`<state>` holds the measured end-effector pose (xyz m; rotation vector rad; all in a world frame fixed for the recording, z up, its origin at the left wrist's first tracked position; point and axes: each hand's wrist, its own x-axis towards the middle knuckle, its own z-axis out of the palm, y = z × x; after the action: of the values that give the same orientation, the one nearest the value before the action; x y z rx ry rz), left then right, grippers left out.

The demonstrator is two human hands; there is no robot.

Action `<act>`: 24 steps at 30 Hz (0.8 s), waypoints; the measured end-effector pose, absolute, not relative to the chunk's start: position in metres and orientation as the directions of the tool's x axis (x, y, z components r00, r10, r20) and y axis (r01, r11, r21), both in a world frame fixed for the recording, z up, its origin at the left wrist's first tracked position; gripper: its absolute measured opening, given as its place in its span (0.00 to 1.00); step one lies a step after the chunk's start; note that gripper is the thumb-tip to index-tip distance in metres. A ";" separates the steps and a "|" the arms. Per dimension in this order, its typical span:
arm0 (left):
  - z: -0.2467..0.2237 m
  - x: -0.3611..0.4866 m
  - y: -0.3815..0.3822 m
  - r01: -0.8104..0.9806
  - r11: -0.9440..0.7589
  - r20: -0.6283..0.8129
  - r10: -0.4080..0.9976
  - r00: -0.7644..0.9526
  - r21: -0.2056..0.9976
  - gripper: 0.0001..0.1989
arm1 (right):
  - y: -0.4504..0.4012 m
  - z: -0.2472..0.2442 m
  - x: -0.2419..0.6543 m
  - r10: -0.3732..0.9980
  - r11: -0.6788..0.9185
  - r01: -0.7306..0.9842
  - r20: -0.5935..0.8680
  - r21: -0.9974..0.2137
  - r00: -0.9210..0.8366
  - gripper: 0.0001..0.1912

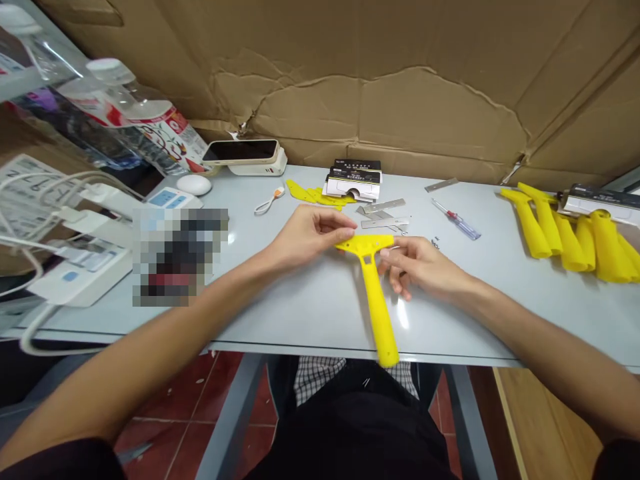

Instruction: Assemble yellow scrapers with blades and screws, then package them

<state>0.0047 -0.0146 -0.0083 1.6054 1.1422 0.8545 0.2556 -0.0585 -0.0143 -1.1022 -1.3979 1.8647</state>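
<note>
A yellow plastic scraper (pixel 379 300) is held over the table's front part, its wide head away from me and its handle pointing toward me. My left hand (pixel 313 233) pinches the left end of the head between thumb and fingers. At the right end, my right hand (pixel 423 263) grips the head with thumb and index finger, its other fingers curled below. Just beyond the head lie several flat metal blades (pixel 385 224) and yellow plastic plates (pixel 307 193). Small screws (pixel 435 243) and a clear-handled screwdriver (pixel 456 219) lie beyond my right hand.
Small black-and-white boxes (pixel 354 181) stand at the back. More yellow scraper handles (pixel 567 240) lie at the right. On the left are a phone (pixel 243 152), a short cable (pixel 269 200), a white mouse (pixel 194 185), power strips (pixel 83 280) and bottles (pixel 145 120). Cardboard (pixel 390 80) lines the back.
</note>
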 end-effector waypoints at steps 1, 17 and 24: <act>-0.009 0.006 -0.019 0.297 -0.114 0.016 0.949 0.314 0.948 0.11 | -0.060 -0.016 0.254 0.850 -0.307 0.031 -0.289 -0.951 -0.440 0.19; -0.020 0.019 -0.044 0.045 0.261 -0.252 0.852 0.459 0.964 0.22 | -0.053 -0.030 0.262 0.929 -0.284 -0.068 -0.257 -0.956 -0.267 0.17; -0.023 0.021 -0.039 -0.030 0.208 -0.185 0.917 0.354 0.978 0.20 | -0.061 -0.018 0.258 0.882 -0.369 -0.061 -0.329 -0.927 -0.338 0.33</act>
<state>0.0206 -0.0389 -0.0230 1.1633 0.9882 0.8358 0.2576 -0.0605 -0.0180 -1.2003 -1.1550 1.7840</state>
